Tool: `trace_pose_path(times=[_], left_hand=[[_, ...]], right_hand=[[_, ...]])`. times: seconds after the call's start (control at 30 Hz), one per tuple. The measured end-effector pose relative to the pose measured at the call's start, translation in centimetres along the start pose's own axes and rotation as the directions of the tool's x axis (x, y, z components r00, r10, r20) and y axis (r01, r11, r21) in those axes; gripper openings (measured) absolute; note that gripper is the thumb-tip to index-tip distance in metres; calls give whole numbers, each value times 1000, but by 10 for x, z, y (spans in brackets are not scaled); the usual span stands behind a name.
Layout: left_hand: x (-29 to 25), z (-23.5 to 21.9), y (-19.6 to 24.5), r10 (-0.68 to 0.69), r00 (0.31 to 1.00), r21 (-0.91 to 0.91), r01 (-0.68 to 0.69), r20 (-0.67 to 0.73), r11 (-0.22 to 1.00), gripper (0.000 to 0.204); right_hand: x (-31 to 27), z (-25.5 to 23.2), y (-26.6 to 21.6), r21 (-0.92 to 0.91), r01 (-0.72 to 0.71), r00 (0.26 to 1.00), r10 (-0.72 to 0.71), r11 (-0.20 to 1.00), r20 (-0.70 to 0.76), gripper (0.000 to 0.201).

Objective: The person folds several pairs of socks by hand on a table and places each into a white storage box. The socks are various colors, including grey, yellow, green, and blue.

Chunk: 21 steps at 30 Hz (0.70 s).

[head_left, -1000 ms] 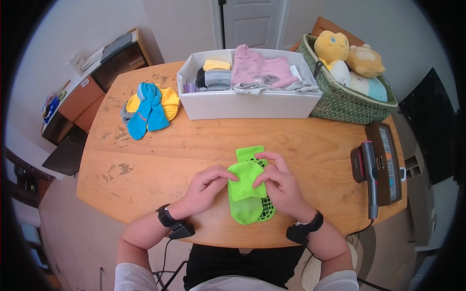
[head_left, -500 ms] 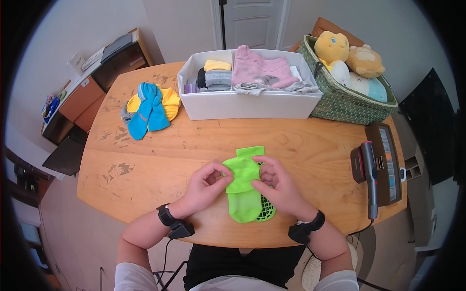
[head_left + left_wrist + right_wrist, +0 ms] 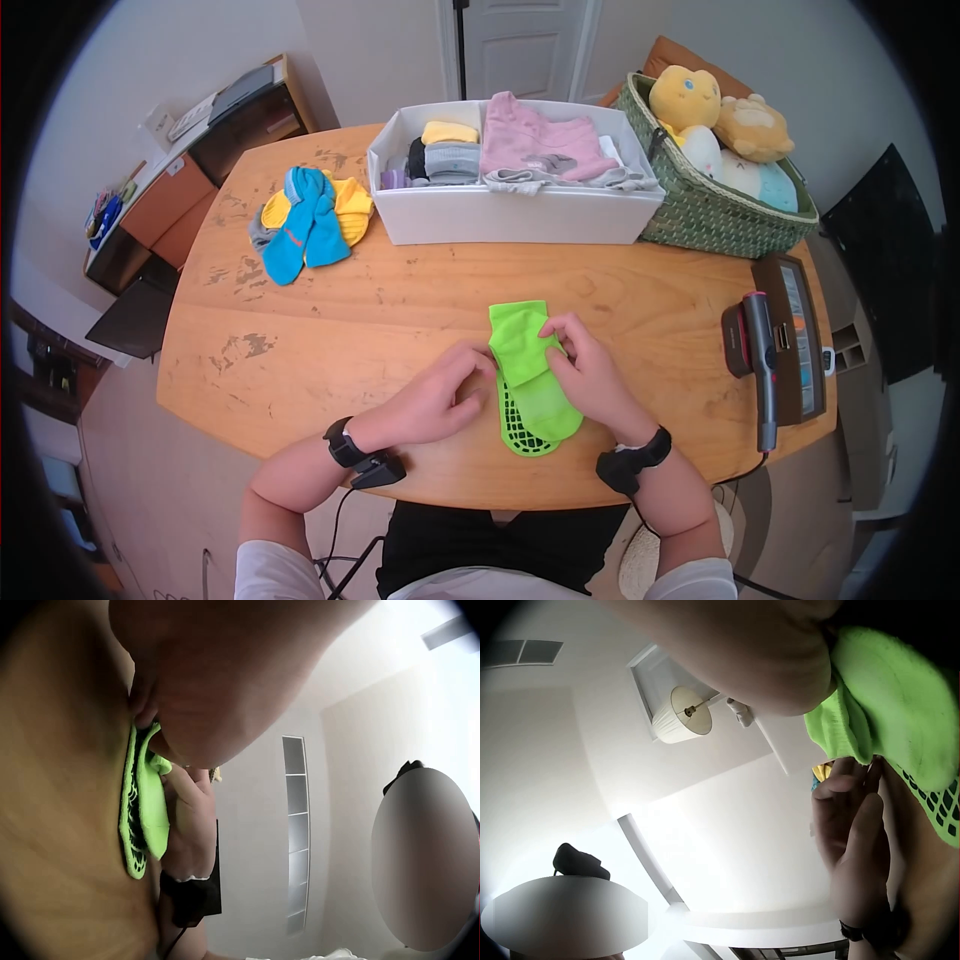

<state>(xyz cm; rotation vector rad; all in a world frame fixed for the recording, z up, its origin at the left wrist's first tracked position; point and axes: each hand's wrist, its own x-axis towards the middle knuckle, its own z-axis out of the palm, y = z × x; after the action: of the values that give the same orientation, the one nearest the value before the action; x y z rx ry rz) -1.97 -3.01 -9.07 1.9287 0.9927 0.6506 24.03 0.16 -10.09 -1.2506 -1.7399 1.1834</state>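
Observation:
Two bright green socks [image 3: 540, 400] lie one over the other on the table, the lower one showing a black grip pattern on its sole. My right hand [image 3: 595, 378] pinches the folded cuff of the upper sock along its right side. On the other side, my left hand [image 3: 437, 393] has its fingertips right at the socks' left edge, the thumb apart from the fingers. From the right wrist, the upper sock [image 3: 900, 705] hangs raised over the patterned one, with the left hand [image 3: 855, 840] beneath its cuff.
Blue, yellow and grey socks [image 3: 312, 225] lie piled at the back left. A white divided box [image 3: 515, 218] of folded clothes stands at the back, beside a green woven basket [image 3: 720, 215] of plush toys. At right lie a dark corded styling tool [image 3: 765, 370] and a brown case [image 3: 803, 340].
The upper sock's foot has swung from left to right, baring the patterned sole on the left. My left thumb has come away from the cuff, while my right hand stays at its right side.

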Motion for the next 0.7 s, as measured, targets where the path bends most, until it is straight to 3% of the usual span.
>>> trace_pose_path(times=[0.07,0.13,0.17,0.23,0.27,0.33,0.47,0.5,0.53,0.67,0.7], left_hand=[[1,2,-9,64,996,36,-63,-54,997,26],[2,5,-16,61,990,-181,-83,-127,980,29],[2,5,-16,62,990,-180,-84,-127,980,29],[3,5,-16,2,986,-311,-54,-165,949,27],[3,5,-15,1,986,-311,-53,-164,949,27],[3,3,-14,-1,991,-297,-39,-135,954,27],[3,3,-12,-16,992,-299,-23,-128,954,28],[3,2,-12,-12,992,-282,-24,-125,959,28],[3,2,-12,-7,992,-264,-25,-122,964,28],[3,1,-9,-9,991,-260,-26,-131,965,27],[3,2,-10,-15,990,-259,-21,-137,966,27]], right_hand=[[0,-1,-3,-21,7,1000,-8,1000,-10,21],[-1,-3,-5,-81,8,1000,-7,997,5,15],[-1,-3,-5,-81,9,1000,-8,997,4,15],[0,-2,-6,264,-159,986,140,952,89,12],[-1,-1,-9,264,-159,986,140,951,89,12],[-1,1,-16,493,-144,989,114,858,90,12],[-3,-5,-10,326,-252,962,199,911,188,12],[-2,-6,-9,86,-135,980,120,987,157,11],[-2,-6,-9,-161,-10,988,34,987,148,10],[-3,-7,-10,-9,-119,978,119,993,173,11],[-4,-7,-15,181,-203,964,163,962,211,12]])
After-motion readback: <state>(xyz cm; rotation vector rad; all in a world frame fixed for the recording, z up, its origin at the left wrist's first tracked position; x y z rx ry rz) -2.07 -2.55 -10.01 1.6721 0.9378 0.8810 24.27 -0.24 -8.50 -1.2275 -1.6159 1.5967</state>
